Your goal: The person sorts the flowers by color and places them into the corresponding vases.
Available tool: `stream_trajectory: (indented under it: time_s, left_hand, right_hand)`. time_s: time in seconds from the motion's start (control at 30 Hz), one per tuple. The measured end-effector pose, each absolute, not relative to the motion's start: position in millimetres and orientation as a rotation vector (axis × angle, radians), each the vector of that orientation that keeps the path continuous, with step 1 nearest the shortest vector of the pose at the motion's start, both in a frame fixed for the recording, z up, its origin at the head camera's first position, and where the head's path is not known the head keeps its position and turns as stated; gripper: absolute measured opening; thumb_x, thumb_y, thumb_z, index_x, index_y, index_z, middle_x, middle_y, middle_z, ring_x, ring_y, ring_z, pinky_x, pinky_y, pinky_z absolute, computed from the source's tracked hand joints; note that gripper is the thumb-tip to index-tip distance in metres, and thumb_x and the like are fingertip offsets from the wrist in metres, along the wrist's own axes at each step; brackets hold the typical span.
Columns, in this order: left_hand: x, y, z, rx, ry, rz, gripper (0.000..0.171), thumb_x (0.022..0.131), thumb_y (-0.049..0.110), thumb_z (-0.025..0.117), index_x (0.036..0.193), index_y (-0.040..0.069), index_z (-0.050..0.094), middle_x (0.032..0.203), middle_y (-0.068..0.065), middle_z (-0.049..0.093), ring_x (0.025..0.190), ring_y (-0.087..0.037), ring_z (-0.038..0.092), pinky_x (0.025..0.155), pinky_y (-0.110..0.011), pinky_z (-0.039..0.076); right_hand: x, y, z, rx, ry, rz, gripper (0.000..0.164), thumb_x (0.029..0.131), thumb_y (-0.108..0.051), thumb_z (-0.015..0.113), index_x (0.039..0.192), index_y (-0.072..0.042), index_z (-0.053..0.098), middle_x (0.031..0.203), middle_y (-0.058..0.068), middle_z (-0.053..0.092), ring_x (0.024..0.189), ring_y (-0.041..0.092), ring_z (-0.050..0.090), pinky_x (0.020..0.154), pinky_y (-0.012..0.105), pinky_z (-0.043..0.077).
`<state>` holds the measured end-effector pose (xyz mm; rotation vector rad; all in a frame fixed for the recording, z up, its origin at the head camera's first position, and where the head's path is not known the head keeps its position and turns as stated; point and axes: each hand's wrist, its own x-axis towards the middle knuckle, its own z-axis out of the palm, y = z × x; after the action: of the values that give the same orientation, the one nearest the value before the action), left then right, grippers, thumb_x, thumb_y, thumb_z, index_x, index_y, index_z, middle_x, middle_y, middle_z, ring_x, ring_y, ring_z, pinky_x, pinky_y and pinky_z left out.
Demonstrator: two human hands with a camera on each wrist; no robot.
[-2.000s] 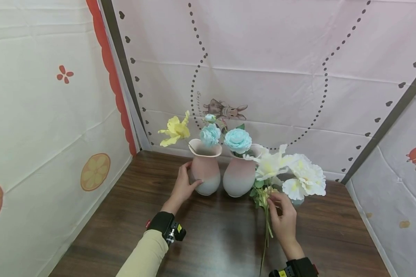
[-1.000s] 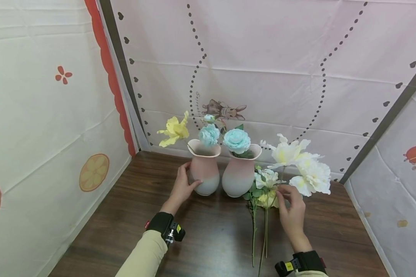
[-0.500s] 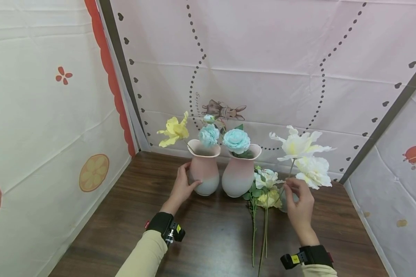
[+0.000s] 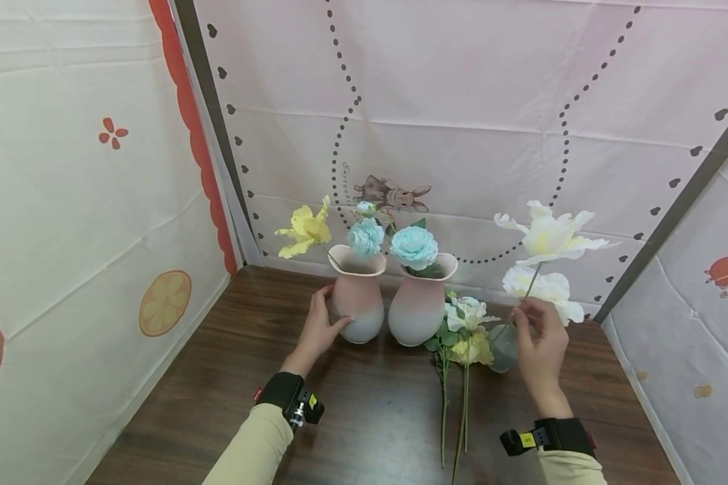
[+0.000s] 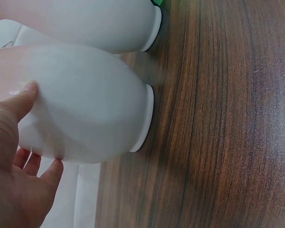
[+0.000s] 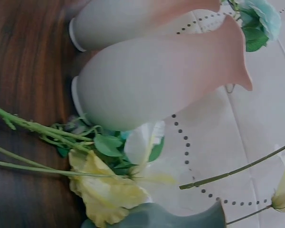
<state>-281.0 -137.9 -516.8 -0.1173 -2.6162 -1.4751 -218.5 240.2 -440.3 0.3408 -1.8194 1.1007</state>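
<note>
My left hand (image 4: 320, 330) grips the left pink-and-white vase (image 4: 359, 303), thumb across the front and fingers around the far side. In the left wrist view the thumb and fingertips touch the vase body (image 5: 85, 104), which stands on the table. My right hand (image 4: 544, 350) pinches the stem of a white artificial flower (image 4: 552, 236), head up. The right wrist view has that stem (image 6: 237, 171) with its cut end in the air near the mouth of a blue-grey vase (image 6: 175, 217); the hand itself is out of that view. Another white flower (image 4: 549, 291) stands in the blue-grey vase.
A second pink-and-white vase (image 4: 417, 310) holds a light blue flower (image 4: 414, 246). A yellow flower (image 4: 306, 229) and a blue one (image 4: 366, 237) rise from the left vase. White (image 4: 467, 312) and yellow (image 4: 472, 349) flowers lie on the table (image 4: 370, 417), stems toward the front.
My right hand has moved right and drawn the white flower up out of the lying bunch, over toward the blue-grey vase. The left hand stays on its vase.
</note>
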Motion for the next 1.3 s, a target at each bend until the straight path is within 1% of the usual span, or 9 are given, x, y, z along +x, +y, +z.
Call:
stream_trajectory:
  time_s: [0.1, 0.13, 0.27, 0.37, 0.43, 0.53, 0.73, 1.0, 1.3]
  left_hand:
    - [-281.2, -137.9, -517.2, -0.121, -2.617, -1.477, 0.079, 0.092, 0.021, 0.073, 0.15, 0.007, 0.021, 0.153, -0.019, 0.028, 0.149, -0.037, 0.028, 0.122, -0.05, 0.033]
    - [-281.2, -137.8, -517.3, -0.123, -2.616, -1.479, 0.079, 0.092, 0.021, 0.073, 0.15, 0.007, 0.021, 0.153, -0.019, 0.027, 0.149, -0.037, 0.028, 0.122, -0.05, 0.034]
    - [-281.0, -137.8, -517.6, -0.128, -2.611, -1.483, 0.08, 0.092, 0.021, 0.073, 0.15, 0.007, 0.021, 0.153, -0.019, 0.027, 0.149, -0.037, 0.028, 0.121, -0.05, 0.035]
    - [-280.8, -137.7, -517.5, -0.124, -2.606, -1.482, 0.08, 0.091, 0.021, 0.073, 0.15, 0.008, 0.021, 0.153, -0.019, 0.027, 0.149, -0.036, 0.028, 0.121, -0.05, 0.035]
    - [-280.6, -137.5, -517.4, -0.119, -2.607, -1.478, 0.08, 0.091, 0.022, 0.074, 0.15, 0.008, 0.021, 0.153, -0.018, 0.027, 0.149, -0.036, 0.028, 0.121, -0.049, 0.035]
    - [-279.9, -137.3, -517.0, -0.126, -2.611, -1.463, 0.081, 0.091, 0.022, 0.073, 0.151, 0.007, 0.021, 0.153, -0.019, 0.027, 0.149, -0.037, 0.029, 0.121, -0.05, 0.035]
    - [-277.4, -137.5, -515.9, -0.136, -2.612, -1.449, 0.082, 0.091, 0.021, 0.073, 0.152, 0.006, 0.021, 0.153, -0.021, 0.028, 0.148, -0.038, 0.029, 0.121, -0.05, 0.035]
    - [-277.6, -137.4, -516.2, -0.138, -2.61, -1.449, 0.081, 0.092, 0.021, 0.073, 0.151, 0.006, 0.021, 0.153, -0.021, 0.027, 0.148, -0.038, 0.029, 0.121, -0.051, 0.034]
    - [-276.8, -137.9, -516.4, -0.14, -2.604, -1.468, 0.081, 0.092, 0.02, 0.073, 0.152, 0.006, 0.02, 0.154, -0.021, 0.026, 0.149, -0.038, 0.028, 0.122, -0.051, 0.033]
  right_hand:
    - [-220.0, 242.9, -434.4, 0.31, -1.812, 1.087, 0.017, 0.087, 0.013, 0.065, 0.104, 0.01, 0.063, 0.093, 0.019, 0.064, 0.095, -0.012, 0.057, 0.084, 0.0, 0.048]
    - [-220.5, 243.9, -432.8, 0.298, -1.811, 1.084, 0.018, 0.087, 0.013, 0.065, 0.105, 0.01, 0.063, 0.094, 0.017, 0.064, 0.096, -0.012, 0.057, 0.085, 0.0, 0.048]
    - [-222.4, 248.3, -427.3, 0.265, -1.8, 1.09, 0.018, 0.088, 0.011, 0.064, 0.106, 0.01, 0.063, 0.098, -0.003, 0.064, 0.096, -0.011, 0.057, 0.084, 0.001, 0.048]
    - [-224.4, 251.4, -424.9, 0.243, -1.79, 1.101, 0.017, 0.089, 0.01, 0.063, 0.106, 0.012, 0.063, 0.104, -0.018, 0.06, 0.095, -0.011, 0.057, 0.083, 0.001, 0.048]
    - [-225.1, 252.4, -423.3, 0.23, -1.785, 1.104, 0.016, 0.09, 0.01, 0.062, 0.105, 0.013, 0.062, 0.106, -0.024, 0.058, 0.095, -0.01, 0.056, 0.083, 0.001, 0.047]
    - [-226.2, 253.4, -420.9, 0.208, -1.788, 1.098, 0.015, 0.091, 0.009, 0.06, 0.105, 0.015, 0.06, 0.107, -0.029, 0.056, 0.095, -0.011, 0.055, 0.082, 0.0, 0.046]
    - [-230.1, 258.1, -418.4, 0.155, -1.8, 1.077, 0.015, 0.092, 0.005, 0.063, 0.106, 0.011, 0.061, 0.107, -0.032, 0.055, 0.095, -0.014, 0.054, 0.082, -0.001, 0.045]
    - [-232.8, 264.2, -416.4, 0.111, -1.788, 1.12, 0.018, 0.093, 0.0, 0.063, 0.108, 0.01, 0.062, 0.106, -0.031, 0.056, 0.094, -0.013, 0.054, 0.08, 0.0, 0.045]
    - [-233.1, 268.7, -415.5, 0.044, -1.788, 1.143, 0.023, 0.094, -0.004, 0.063, 0.113, 0.008, 0.061, 0.101, -0.029, 0.054, 0.089, -0.013, 0.053, 0.078, 0.001, 0.045]
